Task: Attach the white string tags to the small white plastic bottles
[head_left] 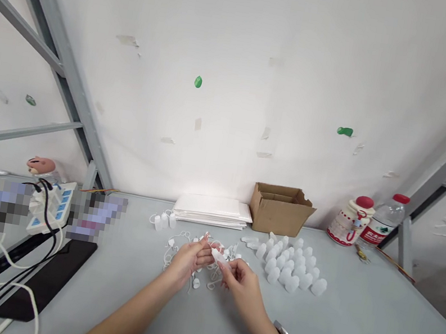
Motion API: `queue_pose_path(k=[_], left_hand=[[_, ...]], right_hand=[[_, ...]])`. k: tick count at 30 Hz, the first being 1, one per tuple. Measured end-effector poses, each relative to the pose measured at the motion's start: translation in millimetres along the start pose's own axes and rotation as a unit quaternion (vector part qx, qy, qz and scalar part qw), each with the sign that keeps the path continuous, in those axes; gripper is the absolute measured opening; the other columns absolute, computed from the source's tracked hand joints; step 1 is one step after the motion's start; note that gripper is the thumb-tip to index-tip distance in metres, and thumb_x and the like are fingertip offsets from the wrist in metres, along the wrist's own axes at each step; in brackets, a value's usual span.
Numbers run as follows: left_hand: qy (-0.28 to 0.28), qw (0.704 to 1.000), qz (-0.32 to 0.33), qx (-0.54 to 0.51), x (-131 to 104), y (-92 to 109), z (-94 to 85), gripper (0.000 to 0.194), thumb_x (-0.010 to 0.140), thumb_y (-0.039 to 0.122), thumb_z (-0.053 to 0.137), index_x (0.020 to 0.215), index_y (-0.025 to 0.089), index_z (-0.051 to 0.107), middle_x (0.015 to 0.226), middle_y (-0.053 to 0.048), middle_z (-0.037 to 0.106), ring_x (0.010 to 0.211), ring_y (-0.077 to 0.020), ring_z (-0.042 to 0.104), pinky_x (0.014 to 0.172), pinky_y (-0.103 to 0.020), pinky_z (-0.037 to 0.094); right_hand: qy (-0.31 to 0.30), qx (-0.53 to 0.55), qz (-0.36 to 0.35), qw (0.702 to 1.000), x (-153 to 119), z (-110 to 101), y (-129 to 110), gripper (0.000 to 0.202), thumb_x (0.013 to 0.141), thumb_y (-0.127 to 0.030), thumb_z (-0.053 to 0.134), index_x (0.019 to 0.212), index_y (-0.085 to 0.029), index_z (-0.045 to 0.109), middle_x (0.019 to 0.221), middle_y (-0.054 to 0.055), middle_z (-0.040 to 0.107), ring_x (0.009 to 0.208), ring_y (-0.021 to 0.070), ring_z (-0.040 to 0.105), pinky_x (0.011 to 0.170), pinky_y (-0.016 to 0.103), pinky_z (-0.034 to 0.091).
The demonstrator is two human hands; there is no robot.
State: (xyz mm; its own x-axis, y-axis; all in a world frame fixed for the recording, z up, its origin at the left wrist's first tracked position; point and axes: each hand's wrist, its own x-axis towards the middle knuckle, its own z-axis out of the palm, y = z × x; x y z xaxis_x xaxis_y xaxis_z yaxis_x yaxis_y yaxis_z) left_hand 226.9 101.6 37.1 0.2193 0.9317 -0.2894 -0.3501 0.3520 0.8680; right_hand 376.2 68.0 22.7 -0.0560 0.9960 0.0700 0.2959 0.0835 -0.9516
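My right hand (244, 283) pinches a small translucent white cone-like piece (218, 256) between thumb and fingertips, its narrow end pointing at my left palm. My left hand (192, 257) is half turned up, thumb and index tips closed by what looks like the thin strap of a white looped cap (216, 244); the fingers partly hide it. Beneath and around both hands lies a loose heap of small white caps with curly straps (196, 283). Right of my hands, several frosted white, rounded pieces (288, 263) stand in a cluster.
Behind the hands are a stack of white sheets or envelopes (211, 210) and an open cardboard box (278, 216). White looped caps (159, 222) stand left of them. Bottles (385, 220) stand back right. A power strip (65, 206), cables and a black phone-like slab (52, 278) lie left.
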Motion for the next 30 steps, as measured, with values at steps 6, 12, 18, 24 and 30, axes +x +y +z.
queue_pose_path(k=[6, 12, 18, 24, 30], left_hand=[[0.017, 0.999, 0.016, 0.032, -0.2, -0.7, -1.3, 0.035, 0.069, 0.041, 0.066, 0.079, 0.007, 0.067, 0.082, -0.016, 0.071, 0.075, -0.0217, 0.067, 0.08, -0.031, 0.048], [0.022, 0.996, 0.055, 0.063, -2.9, -2.9, 2.7, 0.036, 0.068, 0.043, 0.066, 0.075, 0.007, 0.068, 0.078, -0.015, 0.071, 0.077, -0.0233, 0.067, 0.08, -0.032, 0.048], [0.012, 0.995, 0.069, 0.065, -0.1, -10.0, 1.6, 0.035, 0.067, 0.043, 0.066, 0.073, 0.009, 0.068, 0.076, -0.013, 0.071, 0.079, -0.0242, 0.066, 0.08, -0.033, 0.048], [0.007, 0.995, 0.073, 0.066, -1.8, -10.1, 3.7, 0.036, 0.068, 0.044, 0.066, 0.075, 0.01, 0.069, 0.081, -0.013, 0.071, 0.083, -0.0253, 0.066, 0.083, -0.035, 0.047], [-0.052, 0.99, 0.109, 0.076, -8.0, -4.7, 7.5, 0.035, 0.069, 0.04, 0.066, 0.093, 0.014, 0.068, 0.106, -0.01, 0.066, 0.105, -0.0255, 0.057, 0.094, -0.034, 0.04]], right_hand=[[-0.005, -0.005, -0.006, 1.0, -1.0, 0.8, 1.4, 0.038, 0.076, -0.055, 0.05, 0.064, -0.019, 0.049, 0.054, -0.003, 0.053, 0.052, 0.0128, 0.047, 0.051, 0.024, 0.035], [-0.001, -0.011, -0.004, 1.0, -2.9, 0.9, -0.8, 0.038, 0.076, -0.054, 0.05, 0.064, -0.019, 0.049, 0.053, -0.003, 0.052, 0.052, 0.0126, 0.046, 0.051, 0.024, 0.035], [0.012, -0.018, -0.012, 1.0, -3.2, 1.9, 2.8, 0.039, 0.075, -0.056, 0.05, 0.062, -0.019, 0.05, 0.052, -0.003, 0.052, 0.052, 0.0127, 0.046, 0.051, 0.024, 0.035], [0.011, -0.009, -0.025, 1.0, -3.7, 3.0, 3.0, 0.036, 0.077, -0.052, 0.05, 0.064, -0.019, 0.05, 0.054, -0.003, 0.053, 0.053, 0.0131, 0.048, 0.052, 0.024, 0.036], [-0.006, 0.084, -0.035, 0.996, 0.8, -0.2, 1.9, 0.031, 0.08, -0.047, 0.049, 0.085, -0.018, 0.059, 0.071, 0.001, 0.061, 0.068, 0.0167, 0.056, 0.063, 0.027, 0.043]])
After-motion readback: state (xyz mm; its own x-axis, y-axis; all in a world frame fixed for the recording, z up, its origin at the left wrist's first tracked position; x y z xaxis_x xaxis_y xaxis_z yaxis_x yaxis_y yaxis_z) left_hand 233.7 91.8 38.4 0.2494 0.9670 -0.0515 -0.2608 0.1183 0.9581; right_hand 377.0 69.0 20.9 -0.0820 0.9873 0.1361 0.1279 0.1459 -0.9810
